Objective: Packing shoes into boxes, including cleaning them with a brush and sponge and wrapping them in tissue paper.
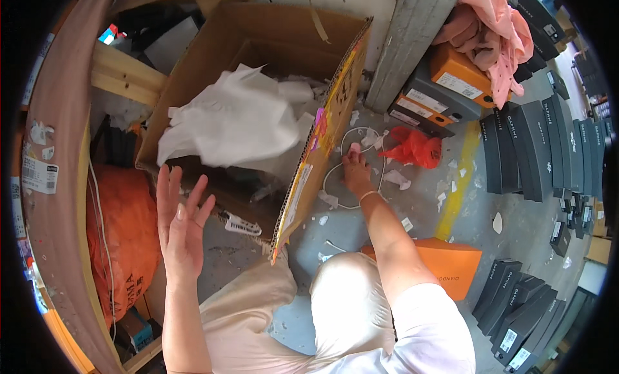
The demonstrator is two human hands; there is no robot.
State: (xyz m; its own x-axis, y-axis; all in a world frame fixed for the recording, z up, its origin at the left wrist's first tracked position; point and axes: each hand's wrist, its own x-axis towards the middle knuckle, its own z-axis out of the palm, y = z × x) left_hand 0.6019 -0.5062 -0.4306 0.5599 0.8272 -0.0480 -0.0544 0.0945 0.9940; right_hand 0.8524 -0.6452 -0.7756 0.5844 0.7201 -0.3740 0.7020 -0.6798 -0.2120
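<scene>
A large open cardboard box (290,27) stands tilted in front of me. White crumpled paper (232,122) sits in its mouth, bulging toward my left hand. My left hand (182,213) is raised at the box's near left edge, fingers spread, holding nothing. To the right of the box, my right hand (356,175) reaches down to the floor. Its fingertips are closed on a small pinkish scrap of paper (355,147). A white cord (325,175) loops on the floor around that hand. Just right of it lies a crumpled red plastic bag (412,147).
Paper scraps (396,179) litter the grey floor, which has a yellow line (459,196). Dark shoe boxes (525,148) stand in rows at right. An orange box (445,264) lies beside my knee. Pink cloth (493,35) tops stacked boxes. An orange sack (122,238) is at left.
</scene>
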